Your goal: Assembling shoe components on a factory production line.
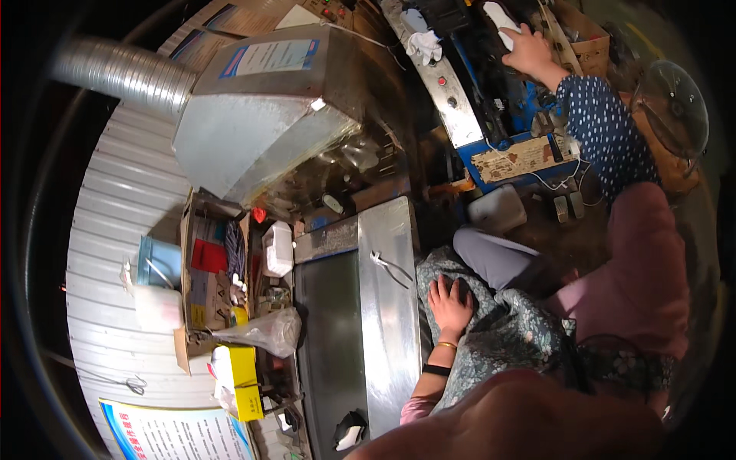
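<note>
White and smooth-looking, a slim sole-shaped piece (500,18) beside the blue-framed machine (471,162), pinched along one side by the right hand (529,50). Best to grip at the edge only, with light, even pressure. On crinkled floral apron cloth (494,345), a loosely open left hand (451,305). Beyond: smooth metal worktop (387,330) with pliers (381,261), ribbed silver duct (123,73).

To your left the corrugated wall (100,307) is brightly lit, while shadow pools under the metal hood (230,142). Glare (pale and soft-edged) streaks the steel surface (391,330) before you, and fisheye distortion curves the edges into black.
</note>
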### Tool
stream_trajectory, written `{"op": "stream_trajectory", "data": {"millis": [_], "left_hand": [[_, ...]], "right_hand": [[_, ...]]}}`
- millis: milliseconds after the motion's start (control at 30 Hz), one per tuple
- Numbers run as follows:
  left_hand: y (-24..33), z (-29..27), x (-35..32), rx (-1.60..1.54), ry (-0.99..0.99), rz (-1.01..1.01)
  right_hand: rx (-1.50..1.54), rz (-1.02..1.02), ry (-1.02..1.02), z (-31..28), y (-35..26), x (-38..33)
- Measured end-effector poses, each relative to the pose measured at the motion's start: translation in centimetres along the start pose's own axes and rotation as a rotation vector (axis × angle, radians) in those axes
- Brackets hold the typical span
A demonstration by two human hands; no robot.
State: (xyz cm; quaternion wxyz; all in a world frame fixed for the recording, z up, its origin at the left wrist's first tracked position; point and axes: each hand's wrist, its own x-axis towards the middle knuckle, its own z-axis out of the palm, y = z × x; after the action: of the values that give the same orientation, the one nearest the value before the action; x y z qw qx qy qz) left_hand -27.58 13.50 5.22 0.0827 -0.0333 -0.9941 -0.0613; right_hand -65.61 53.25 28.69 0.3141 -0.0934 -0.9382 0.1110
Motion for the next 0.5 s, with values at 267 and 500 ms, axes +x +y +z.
{"op": "stream_trajectory", "data": {"millis": [267,500], "left_hand": [[-5.4,2.4,-3.2,-1.262,-0.075,-0.434],[-1.1,-7.8,5.5,-2.065,0.300,-0.386]], "right_hand": [[0.603,-0.356,0.009,-4.2,-3.7,-7.5],[1.311,-0.735,-0.451,-6.1,-16.8,-32.1]]}}
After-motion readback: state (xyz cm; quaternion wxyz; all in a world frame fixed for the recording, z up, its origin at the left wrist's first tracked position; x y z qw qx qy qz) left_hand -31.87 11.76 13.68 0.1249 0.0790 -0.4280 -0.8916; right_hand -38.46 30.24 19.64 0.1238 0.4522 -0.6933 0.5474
